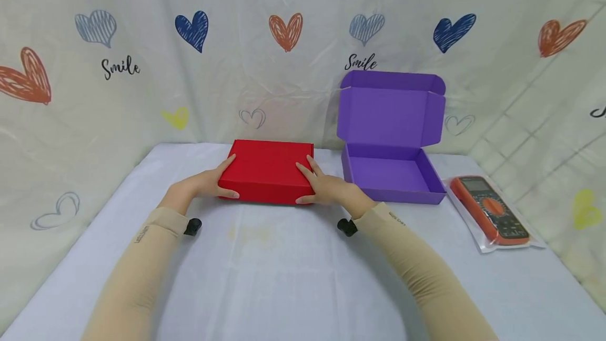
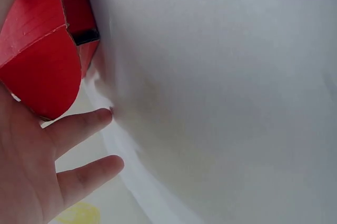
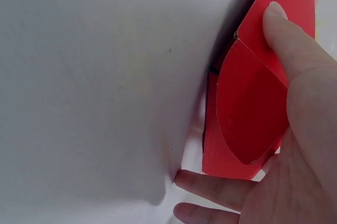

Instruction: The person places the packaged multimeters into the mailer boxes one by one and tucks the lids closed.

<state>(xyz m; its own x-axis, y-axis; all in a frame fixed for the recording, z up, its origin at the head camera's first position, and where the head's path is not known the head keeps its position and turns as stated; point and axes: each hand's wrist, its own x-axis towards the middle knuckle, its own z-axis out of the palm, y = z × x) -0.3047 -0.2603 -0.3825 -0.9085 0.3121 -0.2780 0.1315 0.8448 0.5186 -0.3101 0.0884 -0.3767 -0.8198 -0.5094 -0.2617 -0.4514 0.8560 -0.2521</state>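
Red box is located on the white cloth, toward its far edge, between the two hands. The near left corner is held by the left hand, the near right corner by the right hand. Fingers on both are spread and mostly straight, with thumbs laid along the front; contact is made by light pressing, and nothing is clenched.

Progress, judged from the layout: box reached and steadied from both ends; its top lies down. Not finished: a rounded side flap is seen outside the wall at left and another at right, neither tucked in. Whether the lid is being raised or lowered cannot be told; contents are hidden.

Purple box, right of the red one, is left with its lid upright. Multimeter is left untouched in its clear sleeve, outside both boxes.
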